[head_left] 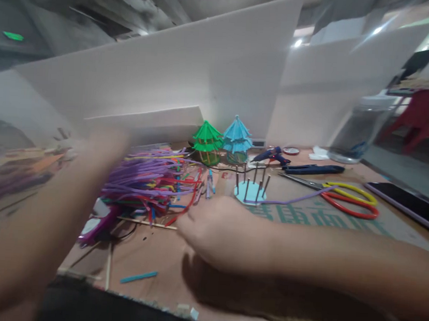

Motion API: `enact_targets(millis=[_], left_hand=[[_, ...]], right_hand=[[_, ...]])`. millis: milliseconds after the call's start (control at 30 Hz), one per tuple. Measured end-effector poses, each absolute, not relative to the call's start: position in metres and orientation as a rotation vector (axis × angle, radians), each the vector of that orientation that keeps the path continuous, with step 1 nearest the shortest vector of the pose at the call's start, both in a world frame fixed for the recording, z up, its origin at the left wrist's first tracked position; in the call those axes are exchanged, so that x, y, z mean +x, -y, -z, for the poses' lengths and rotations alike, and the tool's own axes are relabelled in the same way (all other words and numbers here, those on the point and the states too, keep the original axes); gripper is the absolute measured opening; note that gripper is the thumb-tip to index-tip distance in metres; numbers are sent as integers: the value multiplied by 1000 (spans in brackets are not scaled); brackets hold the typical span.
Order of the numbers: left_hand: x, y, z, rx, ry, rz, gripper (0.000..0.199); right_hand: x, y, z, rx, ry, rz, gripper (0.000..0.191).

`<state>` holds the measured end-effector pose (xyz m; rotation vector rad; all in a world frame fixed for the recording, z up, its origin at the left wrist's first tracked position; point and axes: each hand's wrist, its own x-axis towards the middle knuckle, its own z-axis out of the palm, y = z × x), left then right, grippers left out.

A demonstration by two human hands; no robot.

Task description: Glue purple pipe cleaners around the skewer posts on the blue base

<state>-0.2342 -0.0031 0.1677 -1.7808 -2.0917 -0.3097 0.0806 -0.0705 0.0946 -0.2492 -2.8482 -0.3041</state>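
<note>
My left hand (104,141) is smeared by motion over the left side of the heap of pipe cleaners (144,175), mostly purple with some red and blue. Its fingers cannot be made out. Low over the cardboard, my right hand (220,233) has its fingers curled closed; what they hold, if anything, is hidden. Just behind it stands a light blue disc (240,193) with several dark upright sticks (247,186) around its edge. A purple pipe cleaner (292,201) runs from the disc to the scissors (350,200). A red strip (188,207) lies near my right fingertips.
Green (207,138) and blue (237,135) tiered-roof models stand at the back. Beside them lie a dark blue glue gun (269,155) and a dark tool (313,169). A phone (408,204) is at right, a purple glue gun (101,226) at left, a blue strip (138,277) in front.
</note>
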Motion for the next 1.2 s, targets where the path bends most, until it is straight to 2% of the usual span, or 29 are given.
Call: enact_targets(millis=[133,267,333,433,600,767,1000,1200], left_hand=[[-130,18,-168,-1830,1855,235,32],[-53,22,-125,-2236,1726,357,24],[-37,15,-91,-2360,1710,416,21],[-34,1,-43,-2521,1620,495,16],[-41,-14,-4,-2704,1524,605,19],[-36,-14,2,-2772,1522,752,27],[-34,-22,7,-2841,1343,664,30],[-37,-35,8,-2880,1287,649,33]], right_hand=[[164,95,-79,-154,2779,294,22],[233,61,-68,-590,2566,221,36],[257,31,-60,-901,2503,111,32],[275,-8,-45,-1228,2496,-150,18],[265,-38,-26,-1127,2653,-262,32],[253,-55,-18,-1099,2562,-359,26],[245,-50,-7,-858,2605,-474,33],[259,-31,-31,-1109,2464,-416,29]])
